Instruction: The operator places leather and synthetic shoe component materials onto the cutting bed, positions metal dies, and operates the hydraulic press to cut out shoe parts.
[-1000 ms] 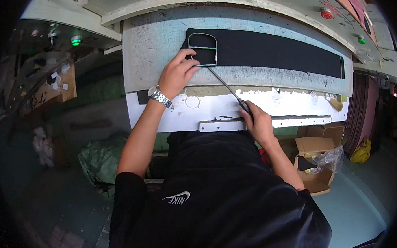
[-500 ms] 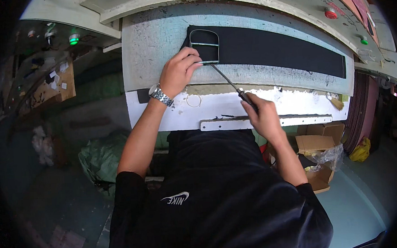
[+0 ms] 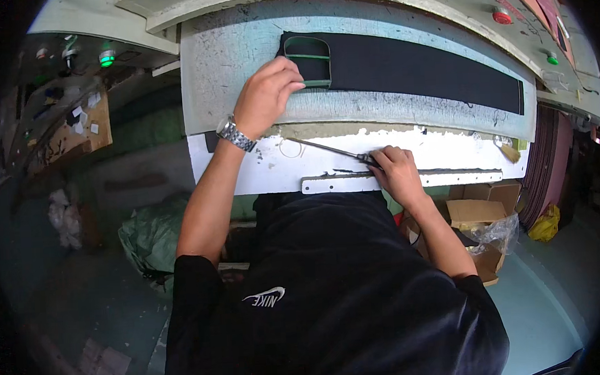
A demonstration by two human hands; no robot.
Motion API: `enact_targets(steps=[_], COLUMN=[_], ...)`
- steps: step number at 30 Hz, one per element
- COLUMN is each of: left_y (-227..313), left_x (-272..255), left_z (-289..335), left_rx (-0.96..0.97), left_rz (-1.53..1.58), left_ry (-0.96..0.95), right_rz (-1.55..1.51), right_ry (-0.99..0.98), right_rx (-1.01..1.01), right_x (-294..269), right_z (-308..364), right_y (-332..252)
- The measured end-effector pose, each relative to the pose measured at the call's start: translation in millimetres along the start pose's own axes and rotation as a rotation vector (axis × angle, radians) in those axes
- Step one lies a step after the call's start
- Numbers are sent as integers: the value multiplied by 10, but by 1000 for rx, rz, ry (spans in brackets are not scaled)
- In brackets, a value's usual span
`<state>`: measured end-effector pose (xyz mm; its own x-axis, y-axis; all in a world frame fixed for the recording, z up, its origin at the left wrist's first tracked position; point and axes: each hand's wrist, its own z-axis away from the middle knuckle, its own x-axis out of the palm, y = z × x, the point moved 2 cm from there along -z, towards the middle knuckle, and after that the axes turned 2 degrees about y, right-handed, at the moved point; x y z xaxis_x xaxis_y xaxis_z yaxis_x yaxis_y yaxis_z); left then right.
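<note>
My left hand (image 3: 266,94) grips the left side of a metal cutting die (image 3: 318,83), an arch-shaped outline with crossbars. The die is at the left end of a long black fabric strip (image 3: 416,69); whether it presses flat on the fabric, I cannot tell. Closed around the dark handle of a thin-shafted, screwdriver-like tool (image 3: 332,149), my right hand (image 3: 398,175) rests near the front edge of the worktop. The tool's tip points left over the white board, apart from the die. My fingers hide part of the handle.
Beneath the fabric is a scuffed pale cutting board (image 3: 229,69), with a white strip (image 3: 238,174) in front. A perforated bar (image 3: 449,178) lines the near edge. A brush (image 3: 510,152) lies at the right. Machine housing with a red button (image 3: 501,16) spans the far side.
The tool's tip has come away from the die's near edge and swung down and left over the white strip. My right hand has lowered slightly. My left hand stays on the die.
</note>
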<state>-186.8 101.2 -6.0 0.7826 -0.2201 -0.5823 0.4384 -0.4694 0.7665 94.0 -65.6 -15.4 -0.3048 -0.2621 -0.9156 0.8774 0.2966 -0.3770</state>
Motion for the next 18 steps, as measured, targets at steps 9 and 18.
enact_targets(steps=[9,18], left_y=[-40,38], left_x=[105,79], left_z=[137,316], left_rx=[-8,-372], left_rz=[-111,139], left_ry=[-47,234], right_rz=[-67,26], right_ry=[224,154], right_rx=[-166,-266], right_x=[-470,-358], right_z=[-856,-1944], right_y=[-255,-499])
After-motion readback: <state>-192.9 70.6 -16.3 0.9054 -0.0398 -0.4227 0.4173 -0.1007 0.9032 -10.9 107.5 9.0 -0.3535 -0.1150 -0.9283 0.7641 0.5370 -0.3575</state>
